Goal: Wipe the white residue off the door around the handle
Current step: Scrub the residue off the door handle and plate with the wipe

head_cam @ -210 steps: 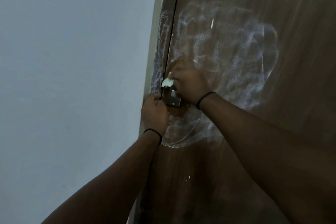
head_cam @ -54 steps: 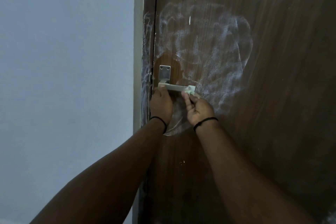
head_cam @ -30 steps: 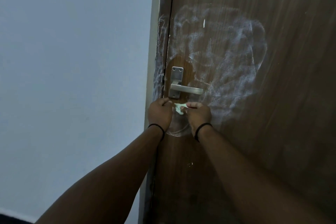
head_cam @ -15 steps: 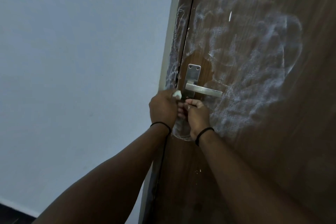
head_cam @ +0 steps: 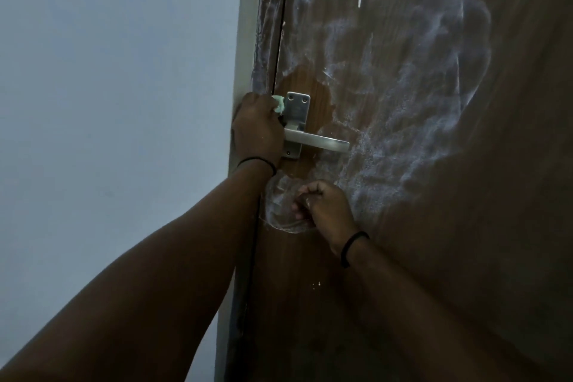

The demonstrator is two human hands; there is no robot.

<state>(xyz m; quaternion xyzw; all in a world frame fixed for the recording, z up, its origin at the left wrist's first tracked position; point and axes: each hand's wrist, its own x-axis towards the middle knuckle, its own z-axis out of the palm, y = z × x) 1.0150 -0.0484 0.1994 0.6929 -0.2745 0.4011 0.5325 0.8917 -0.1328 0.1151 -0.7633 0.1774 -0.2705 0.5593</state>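
Dim, low-contrast frame: wall [head_cam: 108, 102] evenly grey-blue, forearms and lower door [head_cam: 465, 288] sunk in shadow, metal handle [head_cam: 316, 143] catching faint sheen, fine detail soft, straight edges slightly bowed.

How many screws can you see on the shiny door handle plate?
3. Two sit in the top corners of the plate, and one near its bottom, below the handle. The left hand, holding a cloth, covers the plate's left edge, so another may be hidden.

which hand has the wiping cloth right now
The left hand: it grips a small pale green cloth against the handle's metal plate. The right hand, lower on the door, has curled fingers and shows no cloth.
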